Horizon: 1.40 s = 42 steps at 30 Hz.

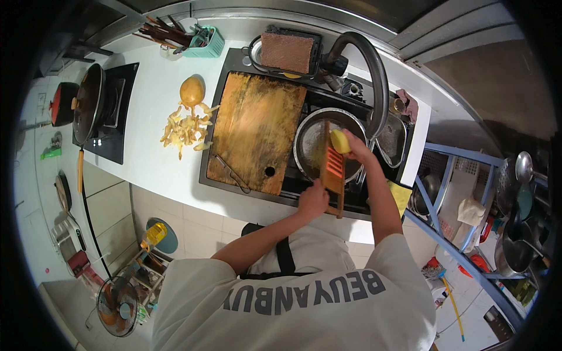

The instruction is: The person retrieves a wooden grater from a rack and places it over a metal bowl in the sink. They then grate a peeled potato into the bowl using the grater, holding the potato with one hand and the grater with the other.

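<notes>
My left hand (313, 199) grips the side of a wooden grater (333, 177), which slants over a round metal basin (309, 163) in the sink. In my right hand (356, 148) is a peeled potato (339, 141), held at the upper part of the grater. The basin's contents are partly hidden by the grater and hand. To the left, a worn wooden cutting board (259, 131) lies across the sink, with a slim peeler or knife (232, 173) on its near left corner. An unpeeled potato (192, 91) and a heap of peelings (186, 131) are on the white counter.
A black faucet (383, 87) arches over the sink's right part. Behind the board stands a rack with a brown scouring pad (287, 52). A green basket (213, 44) of utensils is at the back. On the left, a wok (90, 105) sits on the cooktop (115, 131). Blue shelving (461, 153) stands right.
</notes>
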### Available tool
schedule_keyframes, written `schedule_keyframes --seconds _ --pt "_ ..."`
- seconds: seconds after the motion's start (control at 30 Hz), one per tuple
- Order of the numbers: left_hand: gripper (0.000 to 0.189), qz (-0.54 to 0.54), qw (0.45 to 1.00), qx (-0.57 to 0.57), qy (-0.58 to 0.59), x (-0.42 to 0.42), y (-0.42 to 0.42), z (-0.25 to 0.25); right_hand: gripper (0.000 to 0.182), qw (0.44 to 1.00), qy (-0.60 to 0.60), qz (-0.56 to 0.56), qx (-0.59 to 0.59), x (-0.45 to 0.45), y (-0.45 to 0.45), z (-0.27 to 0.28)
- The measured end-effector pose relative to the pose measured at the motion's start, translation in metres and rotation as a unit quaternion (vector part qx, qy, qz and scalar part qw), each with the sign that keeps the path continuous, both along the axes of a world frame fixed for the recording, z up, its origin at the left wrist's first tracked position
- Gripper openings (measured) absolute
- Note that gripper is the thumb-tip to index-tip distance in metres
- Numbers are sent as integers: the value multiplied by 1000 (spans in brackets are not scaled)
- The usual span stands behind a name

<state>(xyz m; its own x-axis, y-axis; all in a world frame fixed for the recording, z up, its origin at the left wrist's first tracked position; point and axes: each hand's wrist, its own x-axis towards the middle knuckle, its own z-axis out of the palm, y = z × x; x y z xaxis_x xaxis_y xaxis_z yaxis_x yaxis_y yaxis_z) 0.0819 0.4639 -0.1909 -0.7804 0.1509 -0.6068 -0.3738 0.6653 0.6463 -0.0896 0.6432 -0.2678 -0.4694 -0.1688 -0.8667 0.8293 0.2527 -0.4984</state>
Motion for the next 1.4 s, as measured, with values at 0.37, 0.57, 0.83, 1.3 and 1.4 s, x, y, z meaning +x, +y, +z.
schedule_keyframes --seconds 0.37,0.57,0.83,1.3,1.4 --pt "85 122 949 278 -86 -4 71 33 57 929 3 -309 -202 113 70 122" --pt "56 264 888 334 -172 0 61 40 47 931 4 -331 -152 124 63 138" --pt "38 160 982 76 68 15 6 -8 39 986 120 -90 74 112 23 114" --pt "36 96 991 53 -82 -4 -40 -75 41 772 407 327 361 129 -67 93" --pt "36 53 992 10 -111 -8 -32 -64 40 775 387 330 374 121 -66 89"
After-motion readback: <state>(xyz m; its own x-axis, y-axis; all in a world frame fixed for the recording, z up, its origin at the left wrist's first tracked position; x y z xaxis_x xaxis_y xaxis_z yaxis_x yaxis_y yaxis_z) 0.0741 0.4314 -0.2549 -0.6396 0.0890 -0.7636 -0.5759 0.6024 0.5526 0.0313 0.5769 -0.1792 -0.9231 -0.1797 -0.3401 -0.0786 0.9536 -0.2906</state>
